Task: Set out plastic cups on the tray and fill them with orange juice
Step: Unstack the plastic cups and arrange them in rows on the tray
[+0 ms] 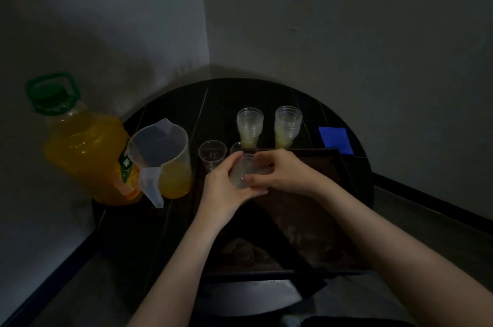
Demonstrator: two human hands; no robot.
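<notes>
Both my hands hold a small stack of clear plastic cups (pixel 243 172) above the far left part of the dark tray (pixel 314 222). My left hand (pixel 226 184) wraps the stack's base, and my right hand (pixel 277 172) pinches its upper cup. Two empty cups stand on the tray's far left: one (pixel 212 154) fully visible, another (pixel 241 147) partly hidden behind my fingers. Two taller cup stacks (pixel 250 126) (pixel 288 125) stand beyond the tray. A clear measuring jug (pixel 162 158) with some orange juice sits left of the tray, beside a large orange juice bottle (pixel 88 150) with a green cap.
Everything rests on a round dark table (pixel 186 102) pushed into a wall corner. A blue cloth (pixel 336 139) lies at the table's far right edge. The room is dim.
</notes>
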